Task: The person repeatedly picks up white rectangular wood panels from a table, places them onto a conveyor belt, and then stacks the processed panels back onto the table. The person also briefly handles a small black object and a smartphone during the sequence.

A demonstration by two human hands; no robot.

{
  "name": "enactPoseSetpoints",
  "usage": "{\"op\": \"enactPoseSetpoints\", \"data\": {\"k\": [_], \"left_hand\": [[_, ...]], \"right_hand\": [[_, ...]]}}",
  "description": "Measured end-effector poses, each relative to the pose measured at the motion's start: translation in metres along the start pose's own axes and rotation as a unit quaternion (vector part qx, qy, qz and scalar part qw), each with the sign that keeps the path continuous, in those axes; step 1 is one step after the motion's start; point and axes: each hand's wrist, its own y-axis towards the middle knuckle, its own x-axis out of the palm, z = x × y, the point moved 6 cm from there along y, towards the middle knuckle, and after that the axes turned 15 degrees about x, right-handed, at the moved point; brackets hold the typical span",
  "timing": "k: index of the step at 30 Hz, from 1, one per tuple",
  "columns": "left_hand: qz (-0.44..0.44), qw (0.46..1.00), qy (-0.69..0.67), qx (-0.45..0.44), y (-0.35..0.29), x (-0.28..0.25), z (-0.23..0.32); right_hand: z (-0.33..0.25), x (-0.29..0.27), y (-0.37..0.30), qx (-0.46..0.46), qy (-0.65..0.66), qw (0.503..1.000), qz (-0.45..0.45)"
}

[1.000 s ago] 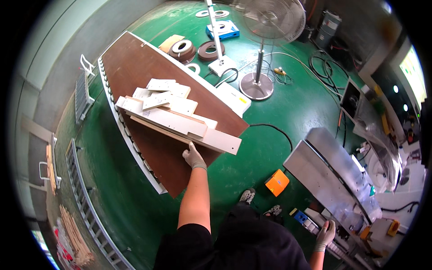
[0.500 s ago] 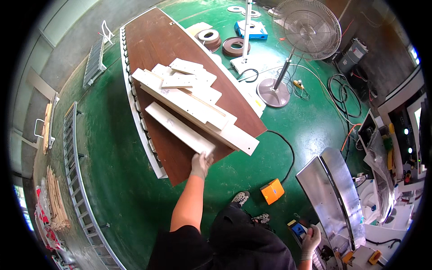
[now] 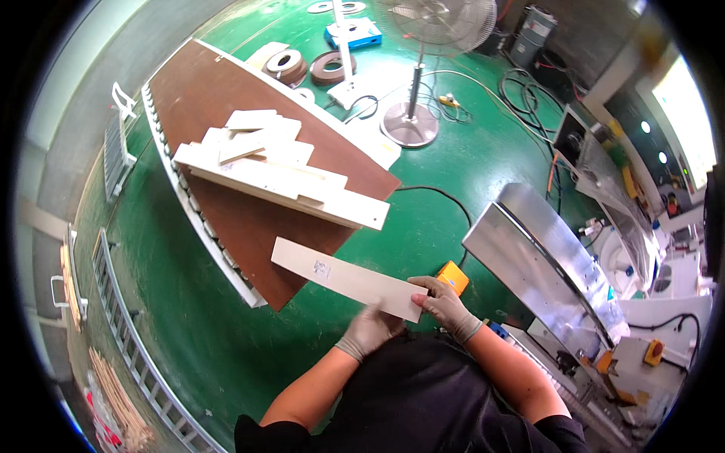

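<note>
A long white board with a small printed label is held in front of my body, its far left end over the corner of the brown table. My right hand, in a light glove, grips the board's right end, thumb on top. At the lower edge of the same board is my left hand, gloved too and slightly blurred; its fingertips are hidden under the board. Beyond lies a pile of white boards, long and short ones crossed over each other, on the brown tabletop.
To the right stands a machine with a slanted metal plate. An orange box sits on the green floor near my right hand, by a black cable. Further off are a standing fan and edging rolls. A metal roller rack runs along the left.
The board has left the tabletop and come toward my body, turning flatter across the view. My right hand has come over from the machine side and taken its right end. My view has swung right.
</note>
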Motion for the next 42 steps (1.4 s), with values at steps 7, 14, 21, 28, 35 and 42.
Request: {"op": "enactPoseSetpoints", "data": {"k": [7, 14, 21, 28, 35, 42], "left_hand": [[0.041, 0.975, 0.084, 0.201, 0.056, 0.021, 0.092], [-0.399, 0.841, 0.366, 0.000, 0.093, 0.242, -0.119], [-0.589, 0.556, 0.572, -0.131, 0.071, 0.233, -0.372], [-0.598, 0.544, 0.572, -0.142, 0.059, 0.182, -0.446], [-0.445, 0.643, 0.603, -0.158, 0.058, 0.164, -0.505], [-0.496, 0.543, 0.676, -0.049, 0.022, 0.205, -0.546]], "right_hand": [[0.071, -0.102, -0.149, 0.051, 0.109, 0.986, 0.116], [0.211, -0.098, -0.304, 0.180, 0.070, 0.940, 0.282], [0.332, 0.014, -0.363, 0.262, 0.200, 0.727, 0.603], [0.333, 0.004, -0.399, 0.342, 0.231, 0.677, 0.609], [0.368, -0.062, -0.428, 0.333, 0.193, 0.707, 0.594], [0.404, -0.100, -0.471, 0.272, 0.197, 0.729, 0.596]]}}
